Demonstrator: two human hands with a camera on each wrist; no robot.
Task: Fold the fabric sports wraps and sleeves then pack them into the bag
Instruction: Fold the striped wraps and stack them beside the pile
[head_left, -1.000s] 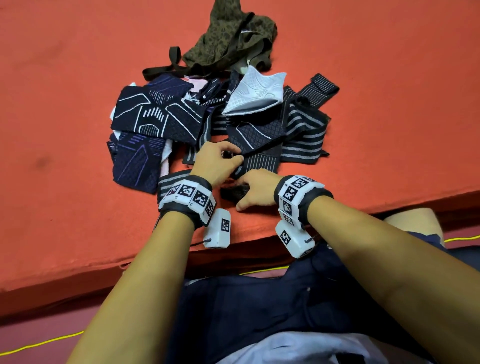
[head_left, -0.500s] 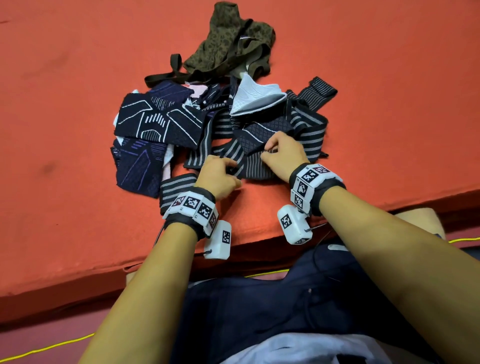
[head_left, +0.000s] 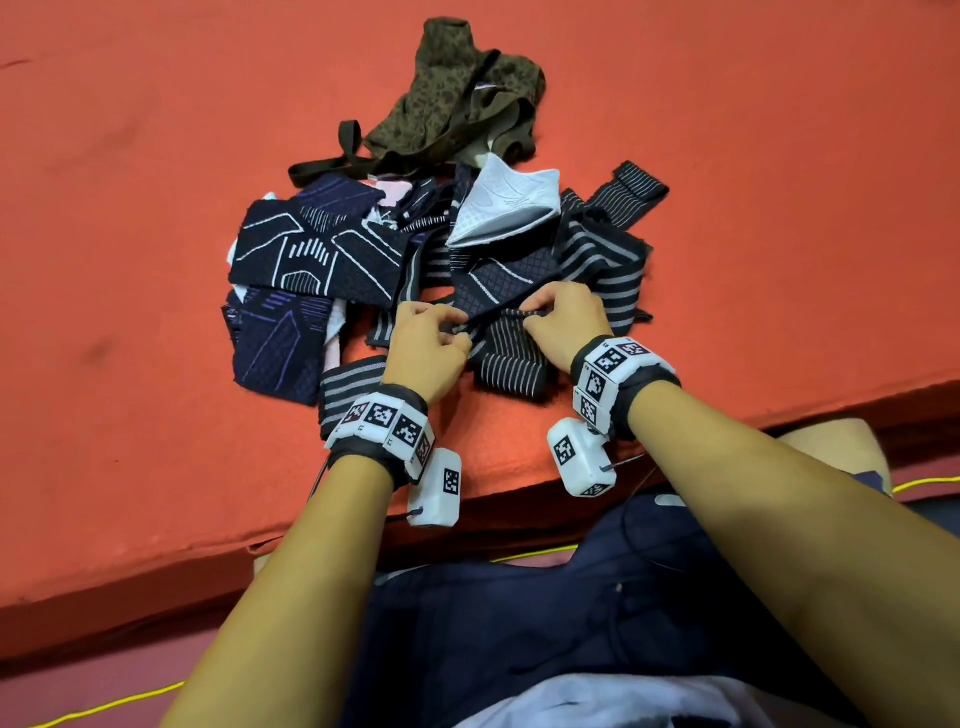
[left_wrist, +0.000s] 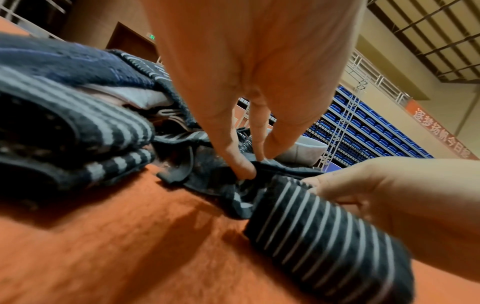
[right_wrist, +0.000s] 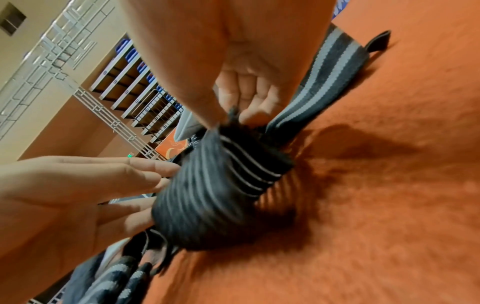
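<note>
A black wrap with thin grey stripes (head_left: 511, 364) lies at the near side of the fabric pile on the orange mat (head_left: 130, 260). My left hand (head_left: 431, 340) pinches its upper edge at the left, thumb against fingertips (left_wrist: 242, 168). At the right end of that edge, my right hand (head_left: 561, 322) pinches the wrap (right_wrist: 221, 195) too, its fingertips (right_wrist: 249, 115) gripping the fabric. The wrap (left_wrist: 324, 228) hangs doubled below the held edge. An olive patterned bag (head_left: 457, 98) with a dark strap lies crumpled beyond the pile.
The pile holds a navy sleeve with white lines (head_left: 311, 254), a purple-lined navy sleeve (head_left: 275, 348), a white sleeve (head_left: 504, 208) and wide-striped wraps (head_left: 602, 265). A folded striped wrap (head_left: 348, 387) sits by my left wrist. The mat's front edge (head_left: 519, 499) runs below my wrists.
My right hand left the mat's near edge and went up to the thin-striped wrap's far edge. My left hand shifted slightly and now pinches the same edge.
</note>
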